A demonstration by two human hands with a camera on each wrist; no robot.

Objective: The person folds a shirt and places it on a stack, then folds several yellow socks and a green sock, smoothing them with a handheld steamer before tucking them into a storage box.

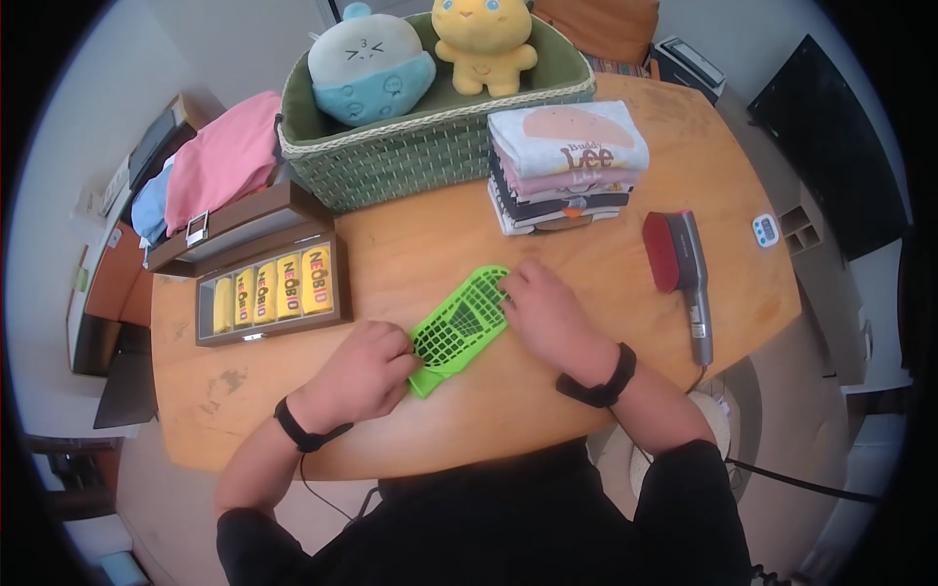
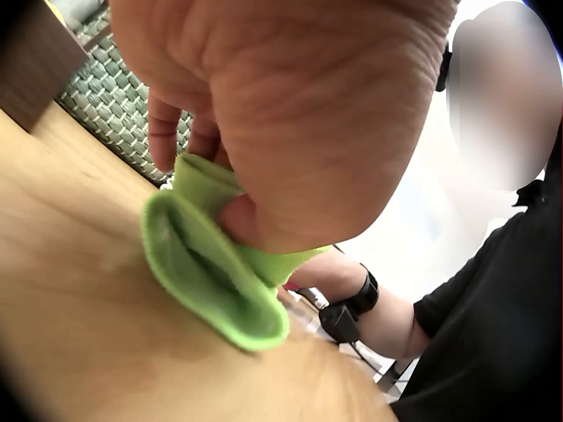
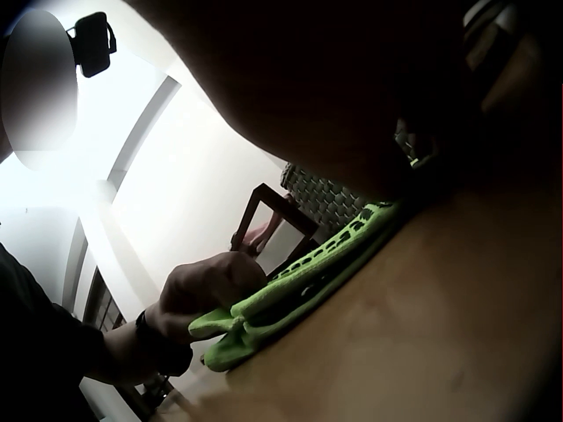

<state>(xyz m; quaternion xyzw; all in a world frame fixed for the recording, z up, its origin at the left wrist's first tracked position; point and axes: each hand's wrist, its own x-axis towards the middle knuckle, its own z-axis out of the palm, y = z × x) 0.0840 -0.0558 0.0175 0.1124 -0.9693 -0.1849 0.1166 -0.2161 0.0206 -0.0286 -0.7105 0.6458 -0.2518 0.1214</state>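
A bright green grip sock [image 1: 459, 322] with a black grid pattern on its sole lies flat and slantwise on the wooden table. My left hand [image 1: 363, 376] pinches it near the cuff, thumb pressed against the fabric. In the left wrist view, the open cuff [image 2: 215, 272] faces the camera beside another green fold under the thumb. At the toe end, my right hand [image 1: 547, 311] grips the sock's edge with curled fingers. From the right wrist, two green layers [image 3: 299, 294] show one above the other, while my right hand is a dark shape covering the toe.
An open brown box [image 1: 274, 332] of yellow rolled items stands left. Behind are a green woven basket [image 1: 391, 166] with plush toys and a stack of folded shirts [image 1: 567, 186]. A handheld steamer [image 1: 689, 273] and small timer [image 1: 765, 230] lie right; pink clothing [image 1: 225, 156] sits back left.
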